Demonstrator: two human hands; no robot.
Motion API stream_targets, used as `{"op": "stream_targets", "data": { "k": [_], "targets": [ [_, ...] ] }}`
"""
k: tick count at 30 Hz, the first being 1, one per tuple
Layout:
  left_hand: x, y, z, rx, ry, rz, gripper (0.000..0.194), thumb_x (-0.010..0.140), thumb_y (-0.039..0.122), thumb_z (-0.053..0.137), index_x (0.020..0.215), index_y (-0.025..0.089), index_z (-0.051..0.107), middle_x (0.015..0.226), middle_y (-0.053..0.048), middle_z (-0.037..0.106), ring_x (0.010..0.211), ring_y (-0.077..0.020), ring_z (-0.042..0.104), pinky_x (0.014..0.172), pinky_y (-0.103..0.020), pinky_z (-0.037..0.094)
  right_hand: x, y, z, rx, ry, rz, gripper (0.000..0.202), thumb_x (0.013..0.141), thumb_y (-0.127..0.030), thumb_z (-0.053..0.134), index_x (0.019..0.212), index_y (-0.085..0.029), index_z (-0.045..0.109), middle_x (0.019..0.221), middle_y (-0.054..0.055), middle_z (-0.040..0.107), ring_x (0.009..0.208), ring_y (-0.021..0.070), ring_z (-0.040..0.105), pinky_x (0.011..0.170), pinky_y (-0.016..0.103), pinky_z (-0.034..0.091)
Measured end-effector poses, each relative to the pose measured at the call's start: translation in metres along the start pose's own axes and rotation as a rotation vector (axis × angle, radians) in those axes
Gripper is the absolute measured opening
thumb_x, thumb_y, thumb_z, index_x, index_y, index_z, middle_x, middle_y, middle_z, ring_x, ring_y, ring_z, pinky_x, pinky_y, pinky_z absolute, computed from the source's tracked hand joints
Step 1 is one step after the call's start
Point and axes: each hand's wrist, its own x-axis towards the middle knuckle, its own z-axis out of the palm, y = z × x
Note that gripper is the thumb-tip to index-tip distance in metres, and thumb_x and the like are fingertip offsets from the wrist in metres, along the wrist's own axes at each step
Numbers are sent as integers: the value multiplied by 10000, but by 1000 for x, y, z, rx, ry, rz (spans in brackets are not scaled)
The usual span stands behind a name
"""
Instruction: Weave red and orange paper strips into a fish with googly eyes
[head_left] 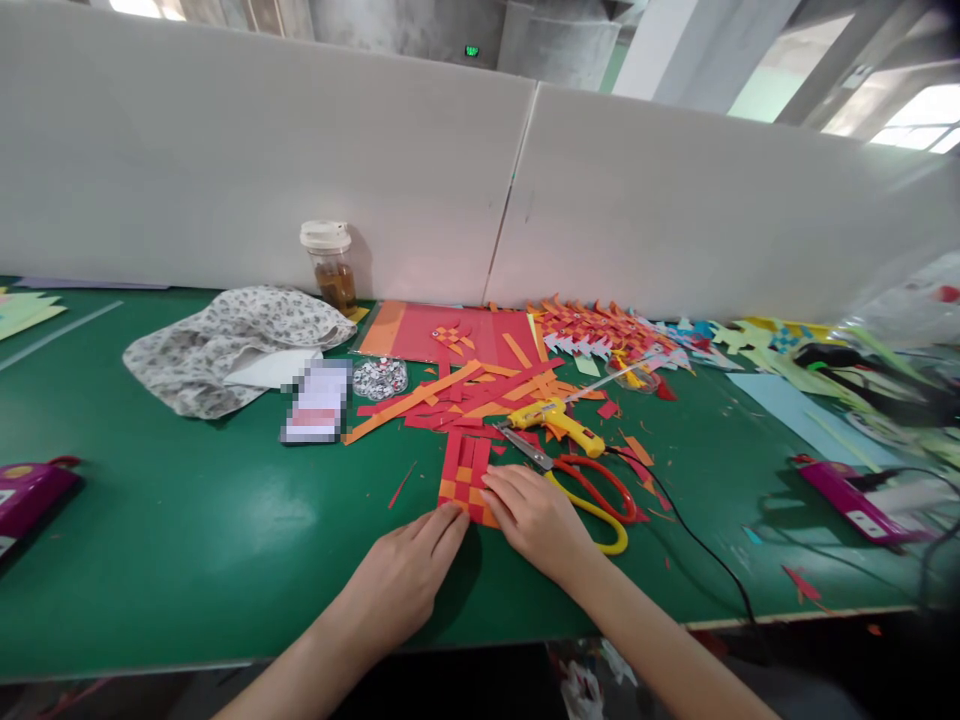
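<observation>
A small woven piece of red and orange paper strips [463, 478] lies on the table in front of me, checkered at its near end with loose red strips at its far end. My left hand [416, 560] has thumb and fingers pressed together on its near left edge. From the right, the curled fingers of my right hand [540, 515] hold down its right side; the fingertips partly cover the weave. Just beyond my right hand lie scissors [592, 490] with red and yellow handles, blades slightly apart. A yellow glue gun [559, 420] lies behind them.
Loose red and orange strips [450, 395] are heaped behind the weave. Further back are finished paper fish [592, 330] and a bag of googly eyes [380, 378]. To the left are a phone [316, 402], a patterned cloth [217, 350] and a drink cup [330, 268]. Purple power strips [855, 500] flank me.
</observation>
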Motion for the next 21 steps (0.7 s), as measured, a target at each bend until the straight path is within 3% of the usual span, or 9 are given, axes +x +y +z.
{"op": "stream_targets", "data": {
  "k": [7, 14, 21],
  "targets": [
    [2, 0, -2, -26, -20, -5, 596, 739, -31, 352, 1310, 135, 386, 1318, -123, 487, 1137, -217, 528, 906, -329, 489, -3, 1, 2, -26, -45, -27, 242, 868, -144, 451, 1028, -152, 632, 1022, 97, 680, 954, 220, 610, 822, 380, 534],
    [7, 8, -6, 33, -50, -19, 543, 819, 16, 332, 1340, 163, 371, 1289, -133, 492, 1105, -221, 540, 871, -345, 505, -4, 3, 1, -30, -78, -30, 281, 848, -119, 460, 1087, -138, 606, 1049, 107, 667, 974, 224, 600, 826, 372, 522],
    [11, 11, 0, 68, -30, -4, 469, 847, 72, 346, 1307, 132, 420, 1227, -114, 543, 1140, -226, 497, 978, -359, 415, -3, 1, 2, -29, -51, 4, 237, 854, -123, 455, 1056, -132, 579, 1018, 104, 666, 943, 226, 597, 813, 363, 509]
  ]
}}
